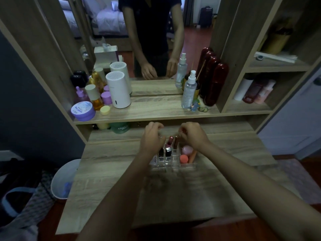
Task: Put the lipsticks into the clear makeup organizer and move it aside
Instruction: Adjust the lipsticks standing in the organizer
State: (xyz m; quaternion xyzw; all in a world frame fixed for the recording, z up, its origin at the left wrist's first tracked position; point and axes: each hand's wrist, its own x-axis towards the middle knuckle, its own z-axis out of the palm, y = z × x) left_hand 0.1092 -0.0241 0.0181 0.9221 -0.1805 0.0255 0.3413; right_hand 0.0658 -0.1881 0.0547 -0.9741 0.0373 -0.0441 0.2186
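The clear makeup organizer [173, 165] stands on the wooden vanity top, near its middle. Several lipsticks [168, 148] stand upright in its left slots, dark and pinkish-red. Pink and coral sponges [184, 158] and an orange item fill its right compartment. My left hand [152, 138] curls over the organizer's far left corner, fingers bent. My right hand [193, 134] curls over the far right corner, fingertips close to a brownish lipstick [176, 140]. Whether either hand grips the organizer or a lipstick is hidden by the fingers.
A raised shelf behind holds a white cylinder [118, 91], a purple tin [83, 110], bottles, a spray bottle [189, 91] and dark red cases [214, 84] before a mirror. A green jar [120, 128] sits under the shelf. A white bin [64, 178] stands on the floor at left.
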